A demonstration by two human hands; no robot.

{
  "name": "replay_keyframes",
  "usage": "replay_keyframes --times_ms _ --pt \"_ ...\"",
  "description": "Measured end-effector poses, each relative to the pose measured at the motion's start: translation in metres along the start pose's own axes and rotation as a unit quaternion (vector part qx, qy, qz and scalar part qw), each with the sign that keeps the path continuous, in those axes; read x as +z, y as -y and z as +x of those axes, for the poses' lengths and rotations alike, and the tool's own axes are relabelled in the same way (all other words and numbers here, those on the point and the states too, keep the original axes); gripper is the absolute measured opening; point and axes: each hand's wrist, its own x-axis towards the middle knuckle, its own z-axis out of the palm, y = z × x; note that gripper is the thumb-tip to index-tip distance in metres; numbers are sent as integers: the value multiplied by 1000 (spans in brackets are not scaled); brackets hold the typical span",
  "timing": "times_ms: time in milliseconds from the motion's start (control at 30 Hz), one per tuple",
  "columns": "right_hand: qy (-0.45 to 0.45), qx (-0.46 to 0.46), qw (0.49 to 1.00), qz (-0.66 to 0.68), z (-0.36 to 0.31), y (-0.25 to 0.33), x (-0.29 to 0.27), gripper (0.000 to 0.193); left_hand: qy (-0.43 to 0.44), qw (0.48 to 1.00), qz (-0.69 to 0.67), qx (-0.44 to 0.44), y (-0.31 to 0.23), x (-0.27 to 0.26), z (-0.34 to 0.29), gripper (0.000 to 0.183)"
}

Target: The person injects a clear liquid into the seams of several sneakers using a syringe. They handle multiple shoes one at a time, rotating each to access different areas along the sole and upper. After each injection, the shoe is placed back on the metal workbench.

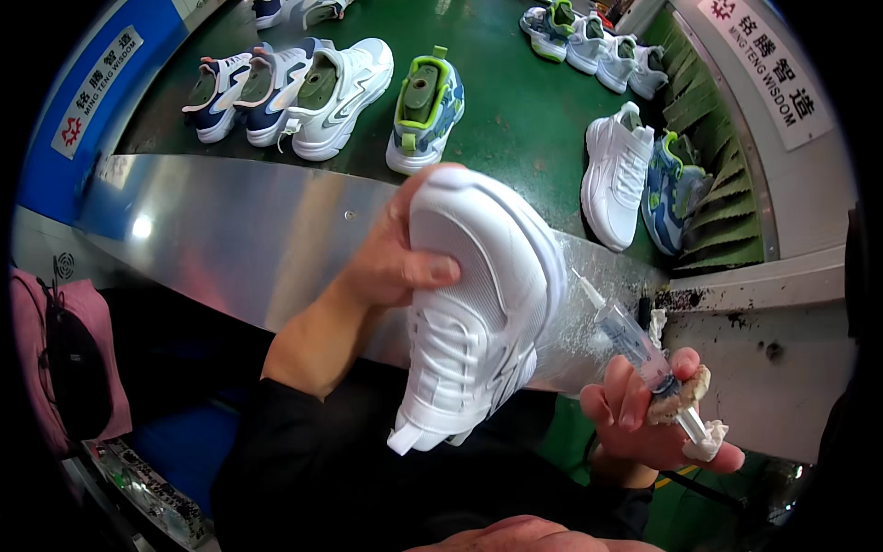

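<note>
A white sneaker (pixel 460 304) with white laces is gripped near its toe by my left hand (pixel 391 253), the thumb lying across the upper. The shoe hangs tilted, toe up and heel toward me, its sole edge facing right. To the right of it, my right hand (pixel 644 409) is wrapped round a clear syringe (pixel 635 345). The syringe's thin nozzle points up and left at the sole edge, a little apart from it. Whitish lumpy material (pixel 681 397) is stuck round the syringe's flange and on its plunger end.
Beyond a metal ledge (pixel 230 212) lies a green surface (pixel 515 129) with several sneakers: white and navy pairs (pixel 262 87) at left, a blue-green one (pixel 428 110) in the middle, a white one (pixel 616 175) at right. Green flaps (pixel 717 175) line the right side. A pink bag (pixel 87 359) hangs at left.
</note>
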Motion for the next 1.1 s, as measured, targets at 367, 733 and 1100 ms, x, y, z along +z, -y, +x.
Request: replay_keyframes --times_ms 367,733,1100 --pt "29 45 999 -6 42 -7 30 93 25 999 36 17 -9 8 -6 80" --pt "3 28 999 -40 43 -10 33 93 16 997 72 23 -13 10 -7 79" --pt "-67 18 998 -2 20 -17 11 99 -6 1000 -7 17 -12 -5 -1 75"
